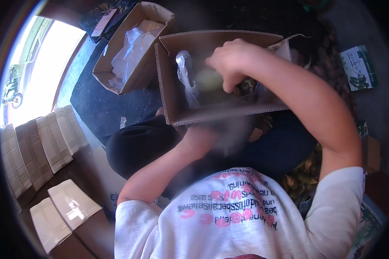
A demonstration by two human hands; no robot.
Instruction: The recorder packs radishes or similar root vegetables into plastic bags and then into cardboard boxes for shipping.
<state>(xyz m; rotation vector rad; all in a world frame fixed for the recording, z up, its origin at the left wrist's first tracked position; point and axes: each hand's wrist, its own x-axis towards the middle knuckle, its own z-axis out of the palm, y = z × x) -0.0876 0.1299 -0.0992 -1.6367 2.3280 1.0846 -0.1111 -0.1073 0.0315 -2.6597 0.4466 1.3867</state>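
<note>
An open cardboard box (170,77) stands in front of me by my crossed legs. Over its inside my right hand (231,60) reaches down, thumb and fingers apart. A pale green, rounded thing (209,80) is smeared just beside those fingers; its kind does not show, and I see no grip on it. Darker, lumpy items (247,86) lie in the box under my right wrist, partly hidden. A clear plastic liner (186,75) bunches against the box's left side. My left hand (201,140) is blurred at the box's near wall, its fingers hidden.
Another open cardboard box (106,71) with clear plastic inside stands at the far left. Several folded cartons (52,142) stand at left, above a closed carton (75,203). A white and green package (358,67) lies far right. Brownish-green produce (304,172) shows beside my right leg.
</note>
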